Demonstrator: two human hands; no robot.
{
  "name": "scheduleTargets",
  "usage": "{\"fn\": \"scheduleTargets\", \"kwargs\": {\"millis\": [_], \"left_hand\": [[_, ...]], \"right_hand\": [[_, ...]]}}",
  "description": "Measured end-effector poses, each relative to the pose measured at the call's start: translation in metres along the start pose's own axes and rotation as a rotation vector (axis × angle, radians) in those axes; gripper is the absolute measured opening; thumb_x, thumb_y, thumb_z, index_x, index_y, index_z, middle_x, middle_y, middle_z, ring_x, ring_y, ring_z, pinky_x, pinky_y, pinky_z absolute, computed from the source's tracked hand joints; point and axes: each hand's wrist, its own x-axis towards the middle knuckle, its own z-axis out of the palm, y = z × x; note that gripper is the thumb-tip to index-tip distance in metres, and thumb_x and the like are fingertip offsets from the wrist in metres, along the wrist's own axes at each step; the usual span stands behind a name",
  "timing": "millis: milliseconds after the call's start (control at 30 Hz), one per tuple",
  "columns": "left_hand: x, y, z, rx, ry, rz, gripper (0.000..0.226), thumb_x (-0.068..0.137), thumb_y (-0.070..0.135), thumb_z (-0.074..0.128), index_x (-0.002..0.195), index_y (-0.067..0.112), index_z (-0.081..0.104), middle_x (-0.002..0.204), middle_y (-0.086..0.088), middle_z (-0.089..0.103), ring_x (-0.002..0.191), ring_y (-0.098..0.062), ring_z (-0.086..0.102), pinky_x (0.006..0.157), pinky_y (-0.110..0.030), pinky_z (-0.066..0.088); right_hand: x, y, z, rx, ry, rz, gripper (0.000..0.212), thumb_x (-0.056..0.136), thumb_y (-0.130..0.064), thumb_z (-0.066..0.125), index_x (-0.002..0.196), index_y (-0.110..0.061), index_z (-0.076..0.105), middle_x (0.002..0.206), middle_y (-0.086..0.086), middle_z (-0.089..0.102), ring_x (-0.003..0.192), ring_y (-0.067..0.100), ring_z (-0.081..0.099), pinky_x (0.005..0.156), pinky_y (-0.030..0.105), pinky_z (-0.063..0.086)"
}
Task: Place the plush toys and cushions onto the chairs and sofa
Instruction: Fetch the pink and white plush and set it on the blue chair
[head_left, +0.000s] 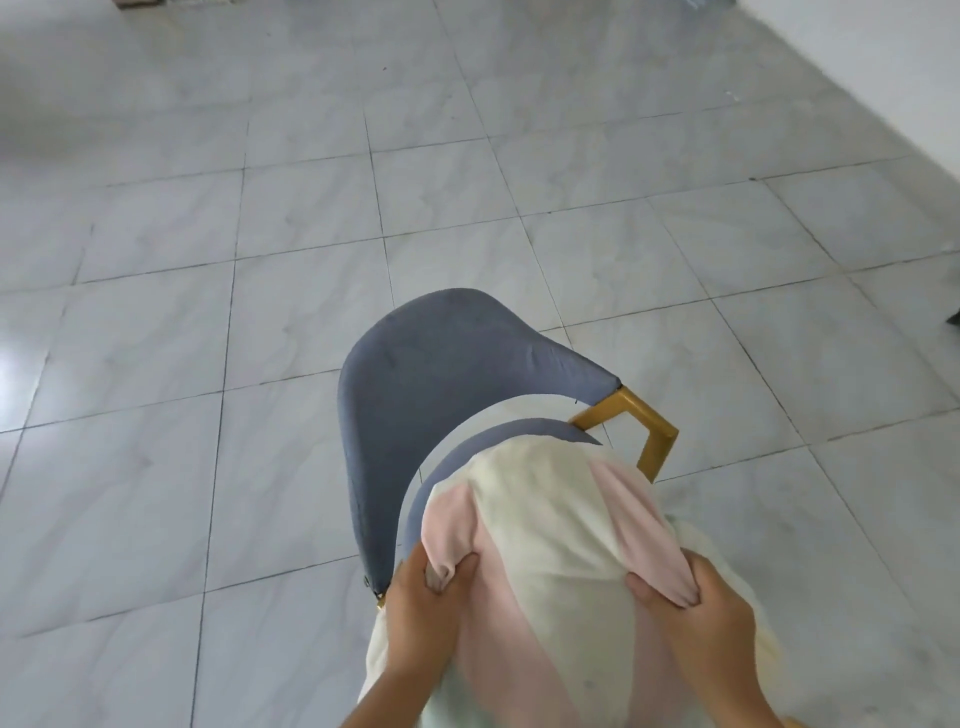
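Observation:
A large cream and pink plush toy (550, 540) lies over the seat of a chair (415, 384) with a curved blue-grey back and gold metal frame, in the lower middle of the view. My left hand (426, 597) grips one pink part of the toy at its left side. My right hand (696, 608) grips another pink part at its right side. The toy covers most of the seat; only a blue strip of seat edge shows behind it.
Pale grey marble-look floor tiles (311, 208) spread all around the chair. A white wall (883, 62) runs along the upper right. A small dark object (953, 316) sits at the right edge.

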Motion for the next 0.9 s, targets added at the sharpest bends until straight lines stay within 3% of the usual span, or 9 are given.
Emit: {"fn": "scheduleTargets", "kwargs": {"millis": [133, 267, 367, 533, 567, 633, 700, 800, 900], "left_hand": [[0.025, 0.003, 0.003, 0.019, 0.016, -0.004, 0.02, 0.084, 0.025, 0.059, 0.066, 0.03, 0.052, 0.068, 0.005, 0.063, 0.071, -0.015, 0.06, 0.071, -0.033, 0.047], [0.068, -0.002, 0.014, -0.025, 0.05, -0.085, 0.01, 0.078, 0.042, 0.055, 0.072, 0.034, 0.055, 0.07, 0.012, 0.064, 0.073, -0.013, 0.061, 0.075, -0.038, 0.05], [0.099, 0.001, 0.028, -0.086, 0.135, -0.122, 0.015, 0.085, 0.028, 0.057, 0.084, 0.041, 0.052, 0.08, 0.017, 0.063, 0.078, -0.002, 0.057, 0.068, -0.023, 0.044], [0.151, -0.016, 0.06, -0.13, 0.333, -0.272, 0.028, 0.089, 0.018, 0.051, 0.065, 0.031, 0.046, 0.071, 0.006, 0.057, 0.072, -0.017, 0.055, 0.059, -0.021, 0.039], [0.16, -0.023, 0.066, -0.128, 0.327, -0.29, 0.024, 0.09, 0.016, 0.049, 0.07, 0.029, 0.048, 0.072, 0.006, 0.056, 0.075, -0.018, 0.055, 0.058, -0.02, 0.038], [0.174, -0.041, 0.08, -0.073, 0.276, -0.31, 0.014, 0.091, 0.017, 0.048, 0.103, 0.023, 0.052, 0.092, 0.002, 0.06, 0.095, -0.024, 0.057, 0.072, -0.027, 0.045], [0.182, -0.06, 0.092, 0.024, 0.207, -0.328, 0.046, 0.09, 0.022, 0.049, 0.134, 0.017, 0.034, 0.122, -0.004, 0.054, 0.114, -0.028, 0.051, 0.09, -0.033, 0.043], [0.187, -0.077, 0.102, 0.075, 0.184, -0.394, 0.066, 0.087, 0.029, 0.054, 0.142, 0.016, 0.019, 0.141, -0.009, 0.041, 0.124, -0.029, 0.044, 0.102, -0.034, 0.038], [0.18, -0.085, 0.104, 0.067, 0.283, -0.356, 0.072, 0.083, 0.029, 0.061, 0.141, 0.015, 0.022, 0.145, -0.009, 0.036, 0.131, -0.027, 0.035, 0.109, -0.039, 0.031]], "right_hand": [[0.03, -0.012, 0.016, -0.028, -0.057, 0.002, 0.032, 0.066, -0.017, 0.079, 0.09, -0.011, 0.06, 0.067, -0.009, 0.056, 0.072, 0.027, 0.055, 0.066, 0.032, 0.039], [0.089, -0.024, 0.045, -0.113, -0.137, -0.111, 0.031, 0.066, -0.021, 0.079, 0.079, -0.018, 0.051, 0.063, -0.011, 0.055, 0.065, 0.023, 0.052, 0.054, 0.026, 0.037], [0.14, -0.025, 0.079, -0.183, -0.188, -0.26, 0.035, 0.062, -0.026, 0.082, 0.084, -0.01, 0.06, 0.067, -0.003, 0.057, 0.065, 0.021, 0.053, 0.059, 0.026, 0.04], [0.207, 0.002, 0.141, -0.305, -0.313, -0.498, 0.051, 0.053, -0.027, 0.085, 0.089, 0.002, 0.063, 0.072, 0.011, 0.067, 0.066, 0.03, 0.063, 0.059, 0.032, 0.05], [0.215, 0.011, 0.153, -0.355, -0.351, -0.524, 0.06, 0.049, -0.026, 0.087, 0.093, 0.005, 0.061, 0.074, 0.016, 0.066, 0.067, 0.035, 0.063, 0.06, 0.036, 0.053], [0.228, 0.033, 0.175, -0.437, -0.429, -0.531, 0.084, 0.037, -0.026, 0.092, 0.102, 0.012, 0.056, 0.079, 0.026, 0.063, 0.07, 0.043, 0.061, 0.063, 0.044, 0.053], [0.237, 0.055, 0.19, -0.478, -0.48, -0.522, 0.104, 0.031, -0.031, 0.093, 0.113, 0.011, 0.044, 0.085, 0.033, 0.06, 0.074, 0.048, 0.059, 0.064, 0.05, 0.053], [0.243, 0.071, 0.195, -0.509, -0.51, -0.595, 0.098, 0.046, -0.047, 0.08, 0.117, 0.004, 0.035, 0.09, 0.036, 0.059, 0.076, 0.051, 0.059, 0.064, 0.053, 0.053], [0.25, 0.067, 0.185, -0.465, -0.462, -0.647, 0.102, 0.037, -0.035, 0.09, 0.117, 0.002, 0.039, 0.094, 0.033, 0.06, 0.084, 0.049, 0.058, 0.069, 0.054, 0.053]]}}
